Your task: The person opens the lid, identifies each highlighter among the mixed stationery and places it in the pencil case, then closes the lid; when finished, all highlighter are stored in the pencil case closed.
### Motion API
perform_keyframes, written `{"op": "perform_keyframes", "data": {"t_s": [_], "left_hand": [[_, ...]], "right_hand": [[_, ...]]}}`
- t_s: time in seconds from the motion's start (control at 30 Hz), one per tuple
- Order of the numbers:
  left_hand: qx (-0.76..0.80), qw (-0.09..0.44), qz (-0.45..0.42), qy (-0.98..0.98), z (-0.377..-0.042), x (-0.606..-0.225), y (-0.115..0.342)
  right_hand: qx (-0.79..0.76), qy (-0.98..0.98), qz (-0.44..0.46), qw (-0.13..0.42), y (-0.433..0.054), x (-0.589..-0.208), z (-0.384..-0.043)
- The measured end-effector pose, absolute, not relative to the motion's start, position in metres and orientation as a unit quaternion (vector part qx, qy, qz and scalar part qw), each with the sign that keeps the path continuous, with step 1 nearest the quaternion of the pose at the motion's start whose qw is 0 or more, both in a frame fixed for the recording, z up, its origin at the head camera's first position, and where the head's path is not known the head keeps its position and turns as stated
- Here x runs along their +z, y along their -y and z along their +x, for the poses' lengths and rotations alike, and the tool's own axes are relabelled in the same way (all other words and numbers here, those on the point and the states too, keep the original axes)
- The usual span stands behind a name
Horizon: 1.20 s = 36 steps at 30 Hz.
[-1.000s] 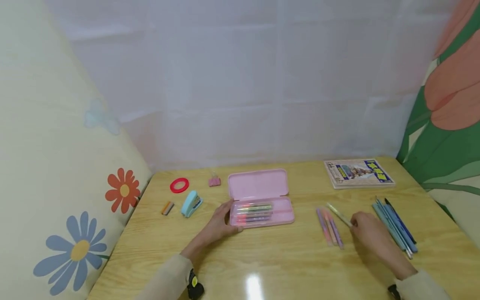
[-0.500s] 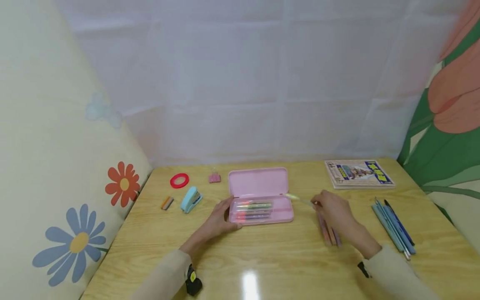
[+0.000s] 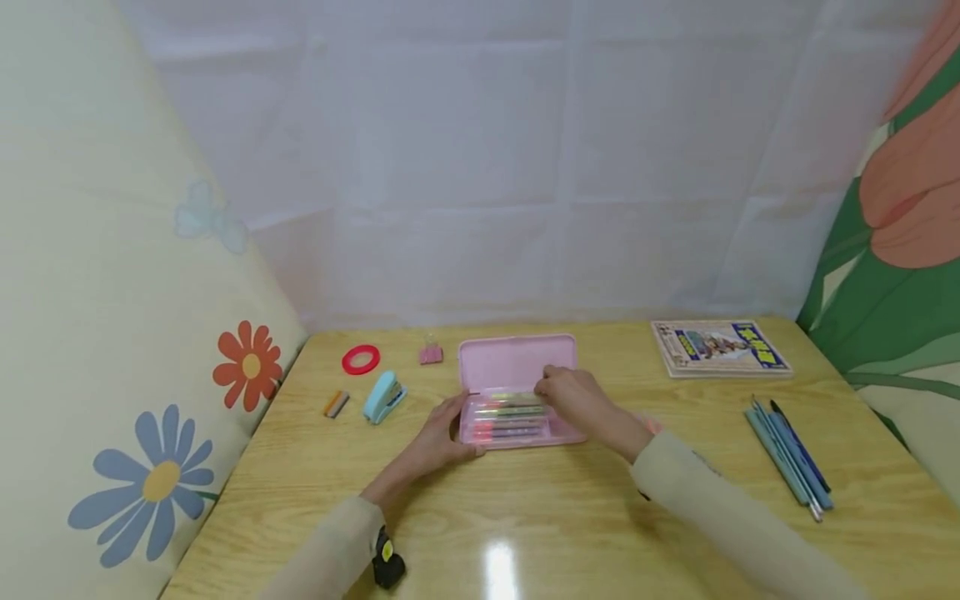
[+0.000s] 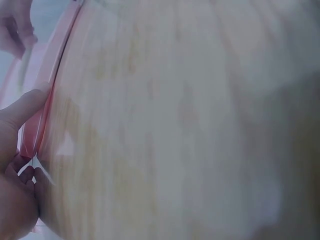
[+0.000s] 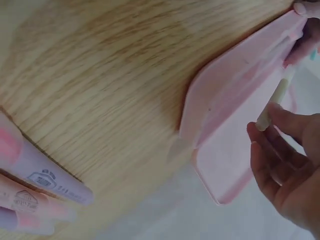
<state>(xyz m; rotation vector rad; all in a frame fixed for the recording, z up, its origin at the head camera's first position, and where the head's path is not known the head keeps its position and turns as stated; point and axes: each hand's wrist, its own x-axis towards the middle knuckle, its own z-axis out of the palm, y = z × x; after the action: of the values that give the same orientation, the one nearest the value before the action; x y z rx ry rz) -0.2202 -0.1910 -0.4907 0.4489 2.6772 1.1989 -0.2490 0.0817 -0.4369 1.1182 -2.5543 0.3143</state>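
A pink pencil case [image 3: 498, 360] lies with its lid back, several slim marker pens [image 3: 510, 422] side by side in its left part. My left hand [image 3: 437, 435] grips the case's left end; in the left wrist view its thumb [image 4: 30, 106] presses the pink side wall. Over the case's back right, my right hand [image 3: 581, 406] pinches a pale yellow marker pen [image 5: 276, 100] between thumb and fingers, its far end pointing left above the tray. More purple and peach marker pens [image 5: 55, 182] lie on the table, mostly hidden by the right forearm in the head view.
Left of the case are a red tape ring [image 3: 361, 359], a light blue stapler [image 3: 385, 397], a pink binder clip [image 3: 431, 354] and two small sticks [image 3: 336, 405]. At right, blue pens [image 3: 789, 458] lie bunched below a book [image 3: 720, 348].
My right hand has carried the pale yellow marker pen left from beside the purple and peach pens to over the case. My left hand keeps its grip on the case's end.
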Motion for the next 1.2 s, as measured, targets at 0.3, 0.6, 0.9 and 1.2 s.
{"op": "perform_keyframes", "data": {"t_s": [0.3,0.6,0.9,1.2], "left_hand": [[0.41,0.081,0.152,-0.896,-0.22,-0.491,0.191],[0.412,0.085,0.148,-0.895,-0.221,-0.49,0.19],[0.419,0.083,0.152,-0.891,-0.22,-0.488,0.19],[0.407,0.081,0.152,-0.897,-0.223,-0.488,0.19]], "right_hand": [[0.094,0.887,0.422,0.16,-0.076,-0.447,-0.265],[0.021,0.898,0.413,0.147,-0.072,-0.455,-0.267],[0.024,0.9,0.406,0.155,-0.069,-0.46,-0.269],[0.028,0.905,0.398,0.148,-0.068,-0.46,-0.27]]}}
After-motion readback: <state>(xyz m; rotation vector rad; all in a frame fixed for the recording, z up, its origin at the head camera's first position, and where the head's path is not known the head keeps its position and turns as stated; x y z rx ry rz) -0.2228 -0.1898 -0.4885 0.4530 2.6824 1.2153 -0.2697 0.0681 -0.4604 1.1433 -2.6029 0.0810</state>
